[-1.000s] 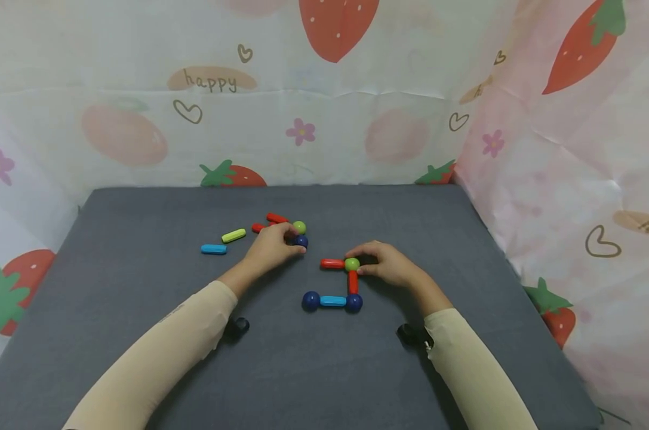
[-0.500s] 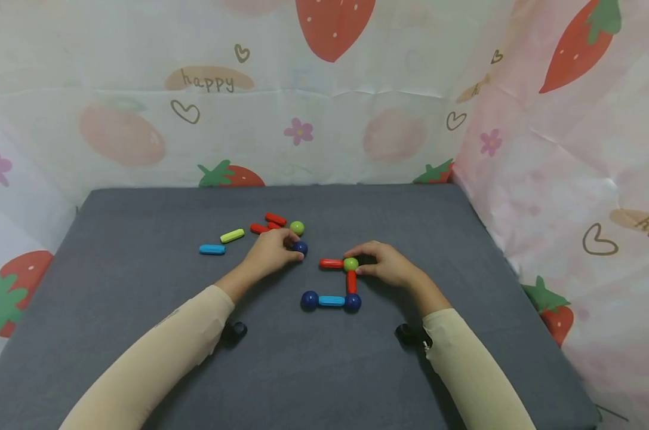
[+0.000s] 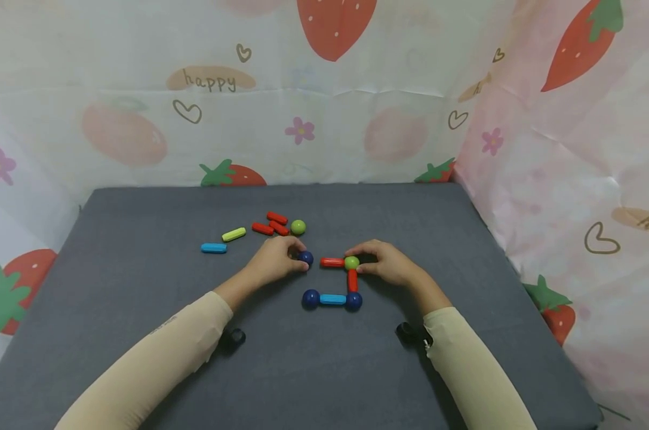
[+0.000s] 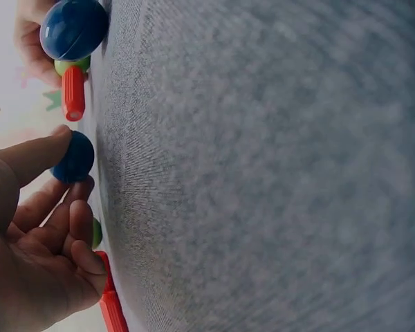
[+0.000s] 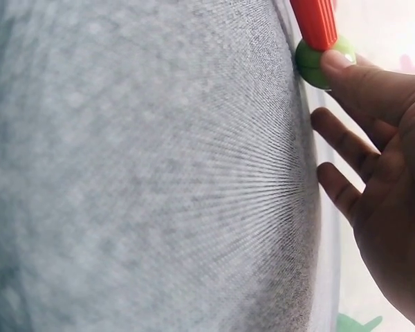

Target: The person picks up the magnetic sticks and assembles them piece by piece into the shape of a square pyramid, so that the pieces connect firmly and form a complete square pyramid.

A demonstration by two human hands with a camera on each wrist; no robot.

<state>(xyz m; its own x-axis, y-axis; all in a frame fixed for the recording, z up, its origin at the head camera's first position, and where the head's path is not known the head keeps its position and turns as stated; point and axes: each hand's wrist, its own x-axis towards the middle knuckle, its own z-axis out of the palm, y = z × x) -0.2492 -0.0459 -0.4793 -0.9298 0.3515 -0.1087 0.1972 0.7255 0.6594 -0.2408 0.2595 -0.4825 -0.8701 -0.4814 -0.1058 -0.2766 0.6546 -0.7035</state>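
Observation:
My left hand (image 3: pixel 274 261) pinches a dark blue ball (image 3: pixel 305 258) between thumb and fingers, just left of a red stick (image 3: pixel 332 263). That stick's other end meets a green ball (image 3: pixel 351 263), which my right hand (image 3: pixel 390 263) pinches from the right. From the green ball a second red stick (image 3: pixel 353 280) runs toward me to another blue ball (image 3: pixel 353 301). A light blue stick (image 3: pixel 332 300) links this one to a blue ball (image 3: pixel 310 299) on its left. In the left wrist view the held blue ball (image 4: pixel 75 158) is apart from the red stick's free end (image 4: pixel 73 97).
Behind my left hand lie several loose red sticks (image 3: pixel 277 218) and a green ball (image 3: pixel 298 227). Farther left are a yellow stick (image 3: pixel 233 234) and a light blue stick (image 3: pixel 214 248). All rest on a dark grey cloth-covered table (image 3: pixel 303 382), with printed curtains behind and right.
My left hand has drawn the blue ball toward me and slightly right, away from the loose green ball, up near the red stick's free end. The right hand has stayed at its green ball.

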